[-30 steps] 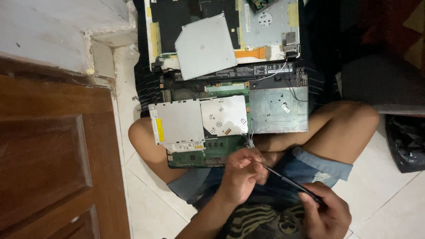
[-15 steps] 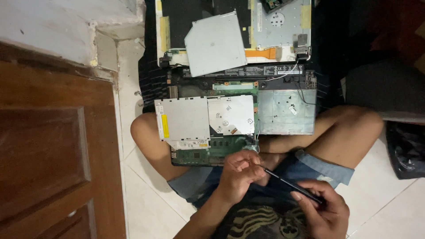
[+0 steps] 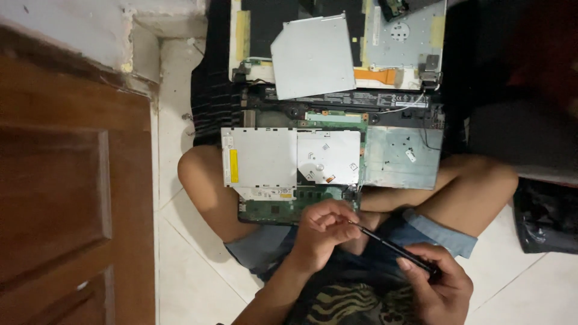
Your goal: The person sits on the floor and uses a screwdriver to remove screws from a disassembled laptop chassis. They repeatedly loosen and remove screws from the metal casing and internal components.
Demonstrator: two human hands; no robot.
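- White floor tiles [image 3: 186, 253] fill the lower part of the frame, and a person sits cross-legged on them in rolled denim shorts. A brown wooden door [image 3: 66, 180] runs down the left edge.
- Nearest, at lower right, the right hand [image 3: 436, 283] is closed round the rear end of a slim black tool [image 3: 391, 247], which looks like a fine screwdriver.
- Just left of it, at lower centre, the left hand [image 3: 322, 232] is curled, with thumb and fingertips pinched on the tool's front tip. Whether a screw or bit sits between those fingers is too small to tell.
- So the tool lies slanted between both hands, over the lap and just below the green circuit board [image 3: 283, 210]. Its tip is near the board's lower edge but not on it.
- As I read it, the step in hand is readying the tip, not yet driving anything. Bringing that tip onto the board would call for the left fingers to let go and the right hand to steady it.
- Resting on the knees at mid-frame is the opened laptop base [image 3: 337, 114], with a silver drive [image 3: 259, 156] on its left part and a grey metal plate [image 3: 400, 159] on its right.
- Farther off, at the top, a second silver drive [image 3: 313, 57] lies tilted on a removed cover panel [image 3: 403, 36].
- At the right edge, a black bag [image 3: 548, 222] sits on the floor.
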